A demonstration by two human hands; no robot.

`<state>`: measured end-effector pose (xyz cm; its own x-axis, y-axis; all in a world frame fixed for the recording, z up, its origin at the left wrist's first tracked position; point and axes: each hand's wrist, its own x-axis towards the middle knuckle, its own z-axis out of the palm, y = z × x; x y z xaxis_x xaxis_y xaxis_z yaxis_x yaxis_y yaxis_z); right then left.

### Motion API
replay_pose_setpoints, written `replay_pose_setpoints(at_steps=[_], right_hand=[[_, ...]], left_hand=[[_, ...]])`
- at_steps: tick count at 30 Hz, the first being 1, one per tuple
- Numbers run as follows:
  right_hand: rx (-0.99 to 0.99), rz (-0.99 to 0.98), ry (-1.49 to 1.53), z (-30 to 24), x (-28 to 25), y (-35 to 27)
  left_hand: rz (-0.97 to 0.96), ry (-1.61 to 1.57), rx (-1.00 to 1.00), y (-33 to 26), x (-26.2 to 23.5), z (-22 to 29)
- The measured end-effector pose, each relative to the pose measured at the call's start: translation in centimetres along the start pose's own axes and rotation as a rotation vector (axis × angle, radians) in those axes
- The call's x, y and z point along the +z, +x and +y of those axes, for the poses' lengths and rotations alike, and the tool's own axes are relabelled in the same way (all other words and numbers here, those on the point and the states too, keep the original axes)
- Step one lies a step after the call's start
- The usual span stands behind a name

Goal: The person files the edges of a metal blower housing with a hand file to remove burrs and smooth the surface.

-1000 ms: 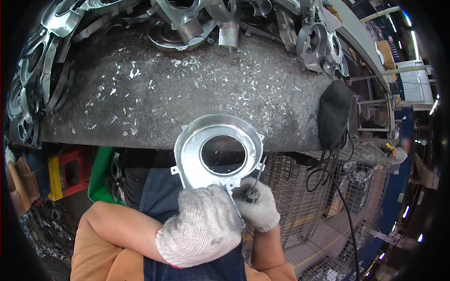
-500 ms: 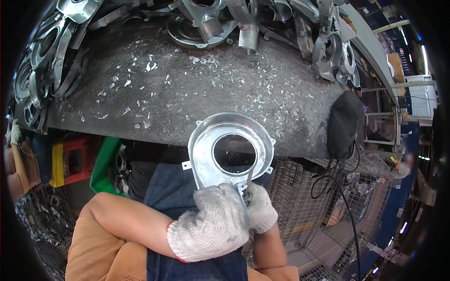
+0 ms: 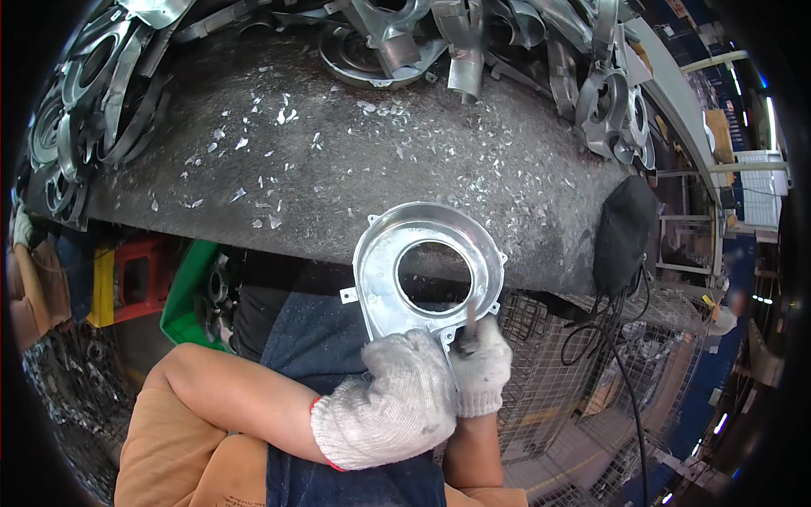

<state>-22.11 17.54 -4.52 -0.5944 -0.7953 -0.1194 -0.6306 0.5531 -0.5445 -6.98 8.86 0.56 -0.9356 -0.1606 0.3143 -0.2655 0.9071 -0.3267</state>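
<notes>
A shiny ring-shaped metal housing (image 3: 384,296), with a large round hole and small lugs on its rim, leans on the near edge of the workbench. My left hand (image 3: 393,401), in a grey-white knit glove, is closed around its lower end. Beside that end, also gloved, my right hand (image 3: 483,367) is closed on a thin-bladed tool (image 3: 470,315). The blade points up along the housing's lower right edge. It is smeared by motion and its handle is hidden in the fist, so its exact kind is unclear.
The dark workbench (image 3: 321,186) is strewn with metal flakes. More castings (image 3: 393,51) are piled along its far side and left end. A black cloth-like bundle (image 3: 625,232) with cords lies at the right corner. Wire mesh cages (image 3: 549,406) stand below right, a green bin (image 3: 182,308) below left.
My right hand with the tool has moved up along the housing's edge, and its fist has turned more upright. The whole scene has shifted slightly right. My left hand keeps its hold.
</notes>
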Motion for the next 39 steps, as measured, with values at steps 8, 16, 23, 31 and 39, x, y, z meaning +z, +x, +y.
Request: replay_pose_setpoints(at_steps=[8, 16, 23, 31, 39], right_hand=[[0.118, -0.721, 0.699, 0.9, -1.8, 1.0], [-0.131, -0.073, 0.046, -0.1, -0.3, 0.1], [0.13, -0.312, 0.162, -0.7, -0.6, 0.3], [-0.062, -1.032, 0.38, -0.4, -1.5, 3.4], [-0.282, -1.298, 0.199, -2.1, -1.1, 3.8]], left_hand=[[-0.069, -0.222, 0.001, -0.3, -0.4, -0.1], [-0.125, -0.268, -0.138, -0.4, -1.0, 0.3], [-0.111, -0.317, -0.072, -1.3, -0.4, -0.7], [-0.079, -0.391, -0.07, -3.2, -0.2, -1.8], [-0.074, -0.404, -0.108, -4.8, -0.1, -3.5]])
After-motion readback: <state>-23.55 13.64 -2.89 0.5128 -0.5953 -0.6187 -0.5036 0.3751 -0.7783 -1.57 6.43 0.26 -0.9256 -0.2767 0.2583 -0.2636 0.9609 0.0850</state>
